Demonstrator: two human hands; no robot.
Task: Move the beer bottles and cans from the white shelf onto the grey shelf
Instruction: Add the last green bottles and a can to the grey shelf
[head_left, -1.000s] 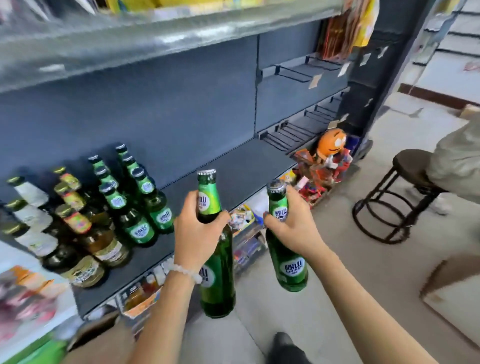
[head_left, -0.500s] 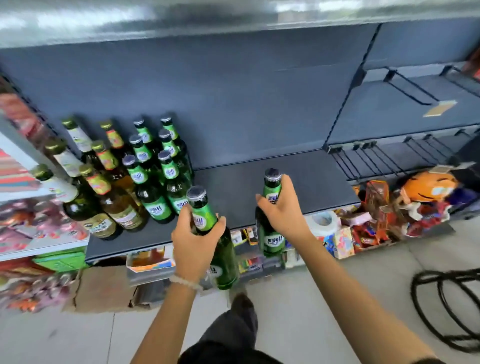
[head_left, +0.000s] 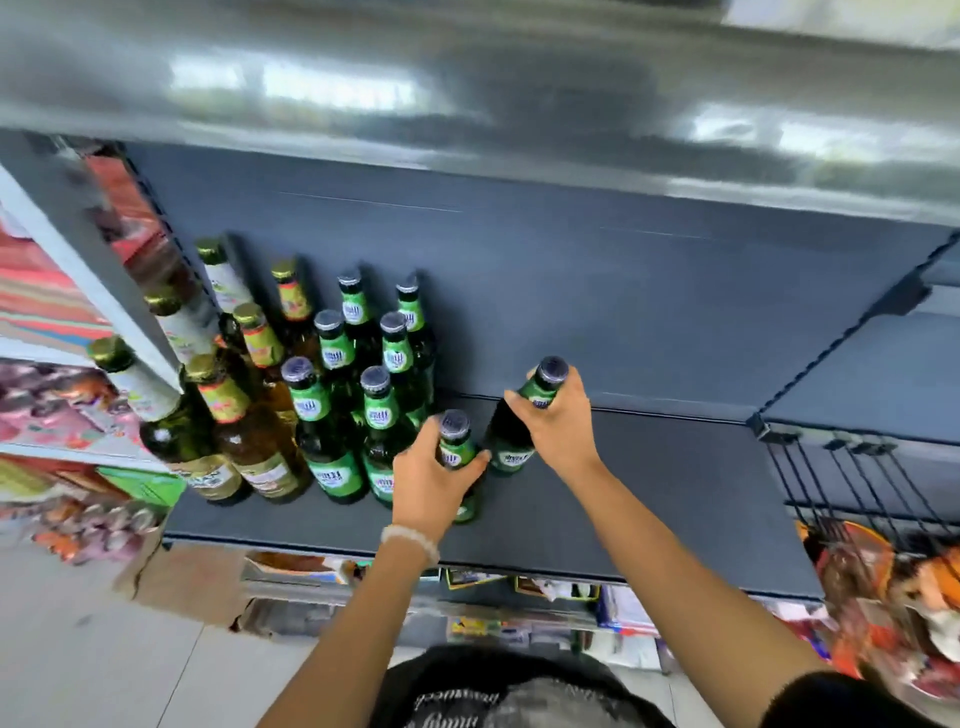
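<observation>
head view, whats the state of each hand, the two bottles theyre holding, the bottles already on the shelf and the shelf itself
left hand: grips a green bottle's neck
left bottle: upright, capped, at the shelf's front
right hand: grips the other bottle's neck
right bottle: tilted, capped
shelved bottles: upright, capped, clustered on the left
grey shelf: bare on the right

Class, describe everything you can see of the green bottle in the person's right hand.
The green glass beer bottle has a dark metal cap, a green neck label and a green-and-white body label with blurred print. It leans with its cap tipped right, base at or just above the dark grey shelf board, right of the standing bottles. The right hand grips its neck and shoulder. Nothing else visibly touches it.
</observation>
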